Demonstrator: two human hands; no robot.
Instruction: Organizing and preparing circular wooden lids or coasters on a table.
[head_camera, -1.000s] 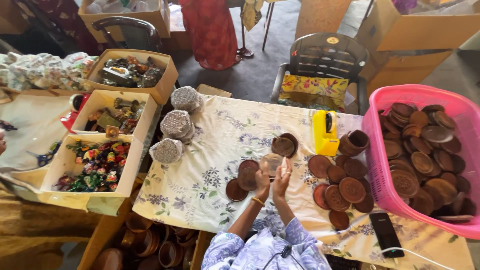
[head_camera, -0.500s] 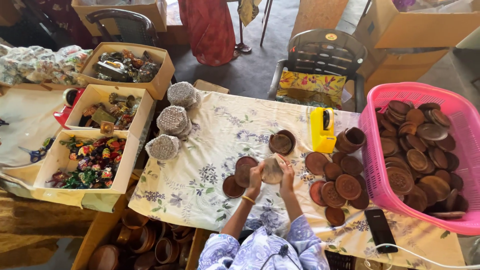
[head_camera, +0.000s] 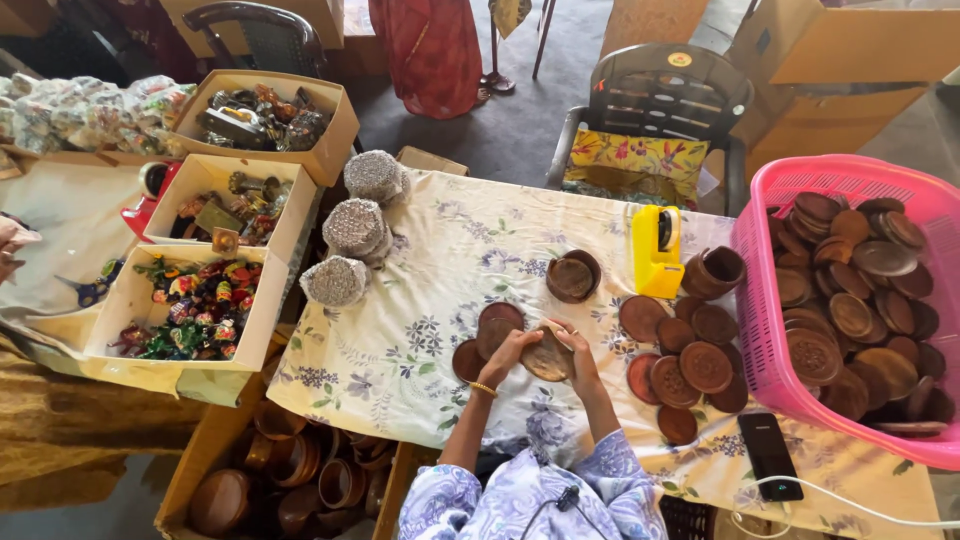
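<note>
Both hands, left and right, hold a wrapped disc over the table; sealing the wrap needs tape.

Round wooden disc in both hands

The brown wooden disc, flat and circular with a paler sheen on its face, is tilted, held just right of the small stack of dark discs on the worktop.
</note>
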